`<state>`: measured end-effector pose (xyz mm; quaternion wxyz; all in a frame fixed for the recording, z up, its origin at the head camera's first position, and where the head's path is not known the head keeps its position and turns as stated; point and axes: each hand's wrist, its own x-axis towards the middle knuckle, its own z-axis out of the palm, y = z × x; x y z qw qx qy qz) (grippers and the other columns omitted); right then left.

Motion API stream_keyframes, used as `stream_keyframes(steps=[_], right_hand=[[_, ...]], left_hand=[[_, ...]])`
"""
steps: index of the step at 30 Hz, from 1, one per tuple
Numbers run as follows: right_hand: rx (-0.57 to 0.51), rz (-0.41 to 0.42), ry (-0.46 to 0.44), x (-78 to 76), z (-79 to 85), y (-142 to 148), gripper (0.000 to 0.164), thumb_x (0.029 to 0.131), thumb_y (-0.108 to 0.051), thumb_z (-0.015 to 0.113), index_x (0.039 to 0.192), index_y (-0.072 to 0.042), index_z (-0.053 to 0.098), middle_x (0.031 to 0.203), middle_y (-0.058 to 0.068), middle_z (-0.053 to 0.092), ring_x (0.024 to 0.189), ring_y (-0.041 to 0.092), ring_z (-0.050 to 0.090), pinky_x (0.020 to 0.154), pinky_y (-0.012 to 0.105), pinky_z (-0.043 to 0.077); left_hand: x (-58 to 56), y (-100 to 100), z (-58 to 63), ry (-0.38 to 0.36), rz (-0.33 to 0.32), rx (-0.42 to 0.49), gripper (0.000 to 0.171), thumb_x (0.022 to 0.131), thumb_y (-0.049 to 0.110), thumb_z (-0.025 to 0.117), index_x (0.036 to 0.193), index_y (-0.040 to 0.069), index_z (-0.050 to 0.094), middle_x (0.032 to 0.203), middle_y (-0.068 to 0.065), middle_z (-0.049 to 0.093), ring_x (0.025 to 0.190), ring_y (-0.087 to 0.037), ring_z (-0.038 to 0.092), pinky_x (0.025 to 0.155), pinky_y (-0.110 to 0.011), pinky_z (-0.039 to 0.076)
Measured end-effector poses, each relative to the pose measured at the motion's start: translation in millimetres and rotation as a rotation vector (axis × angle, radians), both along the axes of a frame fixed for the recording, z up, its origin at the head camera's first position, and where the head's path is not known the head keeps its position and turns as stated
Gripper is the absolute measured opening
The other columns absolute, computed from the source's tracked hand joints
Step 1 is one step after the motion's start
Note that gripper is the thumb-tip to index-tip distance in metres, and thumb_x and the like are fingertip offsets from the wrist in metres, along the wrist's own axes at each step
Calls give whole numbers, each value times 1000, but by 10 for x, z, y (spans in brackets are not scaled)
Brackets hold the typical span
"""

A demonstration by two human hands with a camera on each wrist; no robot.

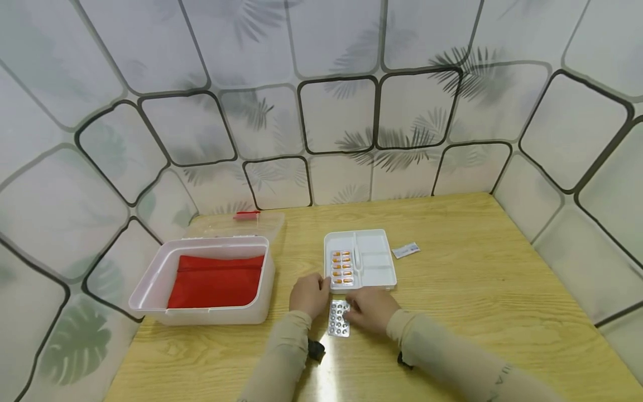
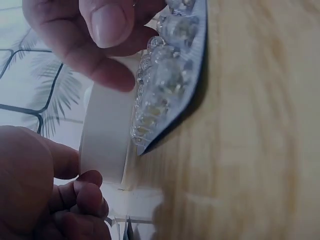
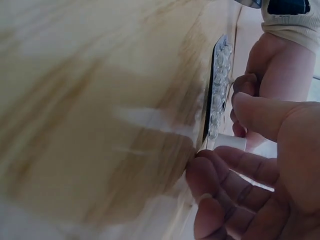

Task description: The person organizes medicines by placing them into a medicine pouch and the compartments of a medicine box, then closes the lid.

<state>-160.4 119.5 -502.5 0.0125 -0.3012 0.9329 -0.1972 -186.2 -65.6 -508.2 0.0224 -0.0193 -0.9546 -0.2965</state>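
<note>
A silver blister pack (image 1: 339,318) with clear domes lies on the table before a white pill case (image 1: 379,259). My left hand (image 1: 310,295) holds the case by its front left corner; the left wrist view shows curled fingers against the white side wall (image 2: 107,135). Beside the blister pack is my right hand (image 1: 374,308), its thumb over the pack's right edge. From the right wrist, the thumb and loosely bent fingers stand apart near the pack (image 3: 218,90), with no clear grip on it. A strip of orange capsules (image 1: 342,268) sits in the case's left compartment.
To the left stands a translucent box (image 1: 266,301) with its lid (image 1: 266,223) folded back and a red pouch (image 1: 216,282) inside. A small white packet (image 1: 406,250) lies right of the case. Patterned walls (image 1: 341,117) enclose the wooden table (image 1: 477,268).
</note>
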Motion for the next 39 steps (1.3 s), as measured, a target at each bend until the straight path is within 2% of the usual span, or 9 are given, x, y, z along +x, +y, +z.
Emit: stream_keyframes(steps=[4, 7, 11, 20, 26, 29, 32, 35, 39], right_hand=[[7, 26, 29, 18, 0, -31, 29, 79, -35, 77, 99, -16, 69, 74, -7, 62, 67, 10, 56, 61, 30, 47], [35, 32, 46, 26, -9, -38, 30, 77, -35, 78, 99, -16, 71, 82, -5, 67, 74, 13, 61, 66, 33, 50], [59, 25, 52, 31, -22, -21, 26, 77, -35, 78, 94, -17, 71, 83, -6, 66, 76, 11, 60, 66, 32, 49], [53, -35, -38, 44, -20, 159, 26, 76, -33, 78, 95, -17, 70, 79, -10, 58, 70, 7, 51, 62, 29, 45], [44, -115, -152, 55, 10, 335, 29, 76, -29, 80, 99, -13, 71, 86, -7, 62, 78, 11, 56, 70, 35, 48], [55, -139, -180, 51, 29, 395, 30, 77, -27, 80, 101, -12, 71, 89, -5, 64, 80, 12, 57, 73, 36, 49], [59, -125, -163, 48, 53, 431, 25, 78, -25, 78, 98, -11, 71, 80, -7, 60, 72, 10, 53, 66, 33, 47], [61, -103, -143, 45, 73, 439, 16, 81, -29, 75, 84, -15, 68, 68, -10, 52, 62, 8, 46, 55, 29, 41], [75, -103, -127, 45, 72, 418, 21, 81, -36, 75, 79, -18, 63, 64, -10, 46, 58, 7, 42, 51, 28, 36]], left_hand=[[9, 1, -6, -16, 5, -3, 35, 94, 33, 57, 64, 15, 56, 57, 3, 52, 50, -14, 47, 45, -30, 37], [11, 2, -18, -31, 7, -11, 37, 95, 34, 56, 63, 15, 56, 56, 3, 52, 50, -15, 47, 45, -31, 37], [11, 5, -30, -28, 7, -23, 37, 95, 34, 56, 63, 15, 56, 56, 2, 53, 50, -15, 48, 45, -31, 37], [8, 12, 2, -20, 3, -34, 37, 94, 33, 59, 62, 15, 56, 57, 2, 53, 51, -16, 48, 46, -32, 38], [17, 14, 17, -18, -2, -30, 37, 94, 32, 59, 62, 15, 55, 55, 3, 51, 49, -14, 46, 44, -30, 37], [17, 12, 19, -19, -3, -26, 37, 95, 32, 59, 62, 15, 56, 55, 4, 51, 48, -13, 46, 44, -29, 37], [11, 9, 14, -16, -1, -29, 37, 95, 32, 59, 62, 15, 56, 55, 4, 51, 48, -13, 46, 44, -29, 37], [5, 7, 7, -6, -2, -37, 36, 94, 32, 60, 63, 15, 56, 55, 4, 51, 49, -13, 46, 44, -29, 37], [-3, 8, 12, 1, -6, -40, 36, 94, 32, 60, 63, 15, 57, 56, 3, 52, 50, -13, 47, 45, -29, 37]])
